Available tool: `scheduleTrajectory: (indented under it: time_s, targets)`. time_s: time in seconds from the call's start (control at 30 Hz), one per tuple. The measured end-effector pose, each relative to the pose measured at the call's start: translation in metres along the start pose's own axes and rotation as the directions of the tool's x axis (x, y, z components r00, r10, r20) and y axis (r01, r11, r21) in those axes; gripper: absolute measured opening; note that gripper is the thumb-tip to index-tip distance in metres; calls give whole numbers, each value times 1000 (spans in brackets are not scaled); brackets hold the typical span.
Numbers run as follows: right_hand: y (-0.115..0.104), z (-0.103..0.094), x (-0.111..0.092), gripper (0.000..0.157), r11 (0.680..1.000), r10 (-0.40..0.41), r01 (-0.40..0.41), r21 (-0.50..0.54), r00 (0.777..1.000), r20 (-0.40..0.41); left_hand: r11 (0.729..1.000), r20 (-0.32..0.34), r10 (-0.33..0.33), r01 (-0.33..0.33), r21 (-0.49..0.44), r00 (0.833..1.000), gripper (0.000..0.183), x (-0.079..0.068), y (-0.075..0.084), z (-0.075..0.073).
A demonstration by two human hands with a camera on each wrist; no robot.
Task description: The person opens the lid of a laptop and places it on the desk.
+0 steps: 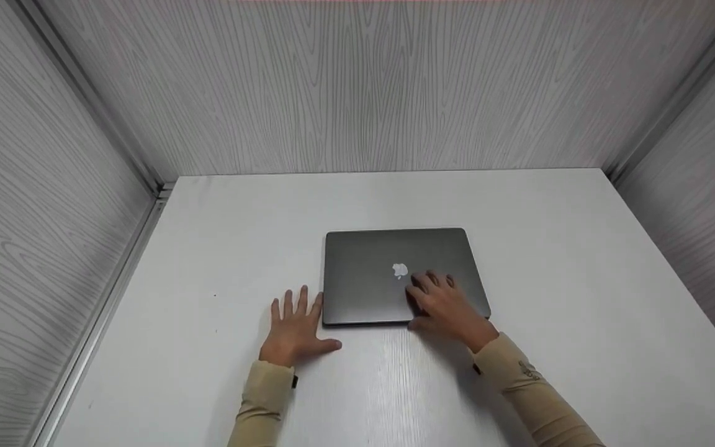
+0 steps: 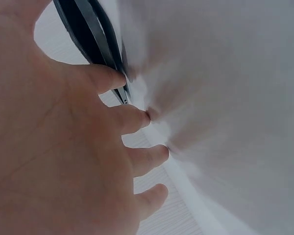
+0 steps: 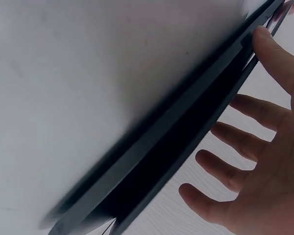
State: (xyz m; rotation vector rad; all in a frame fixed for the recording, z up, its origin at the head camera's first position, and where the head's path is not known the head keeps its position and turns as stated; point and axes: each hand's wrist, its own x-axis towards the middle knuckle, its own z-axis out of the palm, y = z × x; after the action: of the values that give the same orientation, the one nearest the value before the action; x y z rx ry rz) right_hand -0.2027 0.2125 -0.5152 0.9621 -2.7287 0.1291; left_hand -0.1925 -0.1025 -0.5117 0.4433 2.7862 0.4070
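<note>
A dark grey laptop (image 1: pixel 364 267) with a pale apple logo lies on the white table (image 1: pixel 233 236), its lid down or nearly so. My left hand (image 1: pixel 292 332) rests flat on the table with fingers spread, the index finger right at the laptop's left edge. Over the lid's front right part is my right hand (image 1: pixel 447 310), fingers loosely bent and spread. Its thumb touches the front edge by the notch in the right wrist view, where a dark band runs between the base (image 3: pixel 132 161) and lid. In the left wrist view the laptop's edge (image 2: pixel 95 36) shows beyond the index finger.
Grey wood-grain panels stand behind the table (image 1: pixel 357 87) and along its left side (image 1: pixel 35 205) and right side (image 1: pixel 699 174). A metal rail (image 1: pixel 103 316) runs beside the table's left edge. Tan sleeves (image 1: pixel 264 397) cover both forearms.
</note>
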Motion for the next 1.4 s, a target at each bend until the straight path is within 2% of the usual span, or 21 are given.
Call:
scheduleTrajectory:
  time_s: [0.27,0.6,0.77,0.93,1.17,1.3,1.4]
  targets:
    - [-1,-1,-1,67,999,-4,1,-54,999,-53,1000,3,18,-18,8,1000,101,-6,0,0]
    - [-4,-4,-2,54,1000,4,-6,-19,995,-96,1000,13,26,-26,14,1000,109,-20,7,5]
    - [-4,-6,-1,50,1000,16,-17,-13,993,-115,996,15,37,-38,77,999,109,-25,15,4]
    - [-4,-7,-1,49,1000,12,-13,-9,992,-123,985,23,93,-95,145,995,103,-29,28,5]
    - [-4,-6,-2,47,1000,-4,0,-23,989,-148,950,58,177,-186,250,983,111,-38,50,9]
    - [-4,-6,-2,46,1000,-14,9,-28,986,-167,934,95,225,-243,263,970,113,-41,61,11]
    - [-5,-6,-2,45,999,-21,16,-28,984,-175,926,108,232,-254,280,967,112,-43,66,13]
